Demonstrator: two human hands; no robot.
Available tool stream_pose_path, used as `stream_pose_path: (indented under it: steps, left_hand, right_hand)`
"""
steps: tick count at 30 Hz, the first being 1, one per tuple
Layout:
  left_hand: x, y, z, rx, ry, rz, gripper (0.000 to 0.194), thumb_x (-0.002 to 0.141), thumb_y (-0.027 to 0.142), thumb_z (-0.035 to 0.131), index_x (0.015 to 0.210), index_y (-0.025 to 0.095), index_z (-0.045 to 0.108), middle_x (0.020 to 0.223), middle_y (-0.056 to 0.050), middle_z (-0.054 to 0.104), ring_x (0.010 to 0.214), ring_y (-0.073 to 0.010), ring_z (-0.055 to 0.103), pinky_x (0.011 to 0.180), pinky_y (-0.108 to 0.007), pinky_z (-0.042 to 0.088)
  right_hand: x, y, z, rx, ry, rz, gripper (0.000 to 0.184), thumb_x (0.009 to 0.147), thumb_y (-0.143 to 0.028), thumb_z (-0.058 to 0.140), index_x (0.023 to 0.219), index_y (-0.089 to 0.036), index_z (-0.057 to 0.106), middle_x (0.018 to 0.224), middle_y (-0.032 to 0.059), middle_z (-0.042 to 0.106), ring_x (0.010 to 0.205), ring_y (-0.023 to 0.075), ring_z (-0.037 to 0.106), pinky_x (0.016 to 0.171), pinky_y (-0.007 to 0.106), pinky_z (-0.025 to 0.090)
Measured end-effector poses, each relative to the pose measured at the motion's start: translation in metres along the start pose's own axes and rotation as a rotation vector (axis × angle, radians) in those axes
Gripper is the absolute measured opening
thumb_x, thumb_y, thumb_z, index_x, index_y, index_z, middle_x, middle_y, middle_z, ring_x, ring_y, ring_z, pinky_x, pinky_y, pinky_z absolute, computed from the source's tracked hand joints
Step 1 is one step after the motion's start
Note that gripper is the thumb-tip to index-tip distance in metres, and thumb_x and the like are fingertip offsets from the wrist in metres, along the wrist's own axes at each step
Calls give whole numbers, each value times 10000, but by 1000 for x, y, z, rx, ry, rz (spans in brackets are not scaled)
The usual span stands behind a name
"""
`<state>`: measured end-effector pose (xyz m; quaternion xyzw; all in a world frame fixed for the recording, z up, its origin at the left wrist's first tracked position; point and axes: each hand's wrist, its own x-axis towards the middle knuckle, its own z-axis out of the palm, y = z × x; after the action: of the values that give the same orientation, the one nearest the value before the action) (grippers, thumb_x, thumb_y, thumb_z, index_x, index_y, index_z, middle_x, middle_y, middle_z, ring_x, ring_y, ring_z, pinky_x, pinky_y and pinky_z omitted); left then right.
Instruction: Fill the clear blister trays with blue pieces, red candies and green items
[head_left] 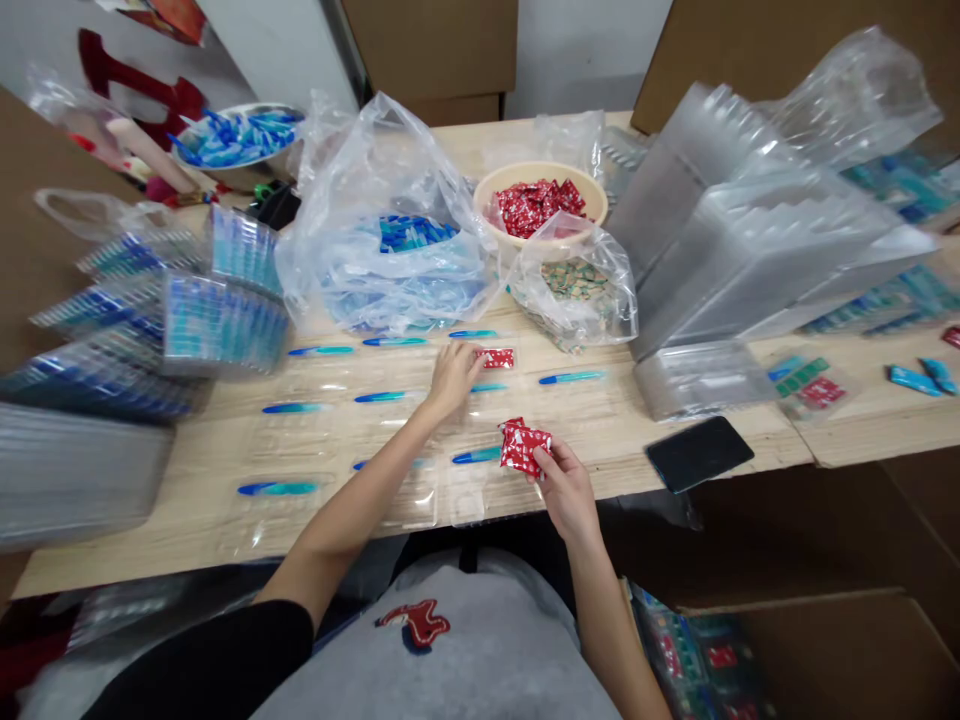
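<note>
My left hand [452,378] reaches to the middle of the table, its fingers closed at the left end of a small red patterned packet [499,358] lying over a clear plastic tray. Nearer the front edge, my right hand [570,492] is closed on several red patterned packets [523,448], held fanned between thumb and fingers. Blue-and-teal pens lie singly in clear trays in rows, among them a pen [474,456] just left of the held packets, a pen [574,377] to the right and a pen [277,488] at the front left.
Behind the trays stand a bag of pens [412,285], a cream bowl [487,225] of red packets and a bag of small greenish pieces [574,285]. Stacked clear trays [720,250] rise at the right, near a black phone [699,453]. Filled packs [221,320] pile up at the left.
</note>
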<state>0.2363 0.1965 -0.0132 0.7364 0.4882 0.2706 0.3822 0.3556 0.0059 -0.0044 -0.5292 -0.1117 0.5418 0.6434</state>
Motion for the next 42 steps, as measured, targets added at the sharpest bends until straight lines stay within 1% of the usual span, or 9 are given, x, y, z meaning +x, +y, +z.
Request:
stream_pose_path:
  steps: [4,6,10,16,21,25,31,35,42]
  left_hand:
    - [-52,11,-18,-318,-455,-64,229,853,346,559,863,178,715,838,-45,706,744,-171,635,718,-274,501]
    - [-74,10,-28,-437,-534,-86,218,812,357,600,826,175,719,820,-41,709,722,-163,633,695,-262,499]
    - [-86,-8,-48,-430,-308,-111,221,819,335,564,812,152,688,744,-32,677,656,-141,602,644,-244,489]
    - [-41,-48,-83,80,315,-258,271,848,140,462,1066,171,620,793,-35,633,780,-174,610,759,-289,477]
    - [-15,-59,-91,243,301,-273,149,779,86,572,800,185,681,978,-132,648,1116,-331,513,1022,-469,317]
    - [-28,-44,-85,292,318,-189,236,784,86,582,979,171,684,1236,-164,566,1236,-346,433,1058,-491,294]
    - [-101,-11,-63,-329,-246,-112,201,809,335,601,907,176,675,827,-35,667,742,-170,599,706,-276,482]
    - [-118,-23,-76,-434,-37,-179,255,807,395,559,891,168,640,719,-15,650,648,-152,602,643,-260,486]
    - [-70,-101,-178,121,482,-424,74,813,217,522,844,179,576,736,-30,611,803,-204,606,792,-308,451]
  right_hand:
    - [3,2,8,-104,-50,4,423,563,-428,852,881,-197,697,819,20,694,661,137,585,482,211,476]
    - [3,6,13,-133,-83,18,427,561,-420,857,887,-198,694,819,19,688,657,137,577,465,208,470]
    - [0,15,25,-118,-114,32,406,571,-417,855,865,-196,685,824,14,677,650,126,567,464,201,458]
    - [-4,12,28,-81,-12,14,438,511,-424,877,815,-193,661,774,3,667,622,117,568,454,196,443]
    - [-12,9,26,-105,-22,0,413,528,-435,866,796,-196,663,762,9,665,613,121,564,450,204,450]
    - [-12,12,30,-155,-66,-28,392,571,-457,841,800,-194,663,769,16,665,626,128,563,475,218,461]
    - [-2,25,55,-288,-83,-119,406,591,-514,816,753,-188,637,705,1,643,575,121,530,482,240,458]
    - [-2,31,72,-315,-190,-72,437,540,-537,835,710,-195,622,668,-8,617,569,129,533,479,255,479]
    - [-6,37,61,-326,-173,-71,430,585,-544,815,752,-195,627,685,1,629,575,134,546,491,263,495]
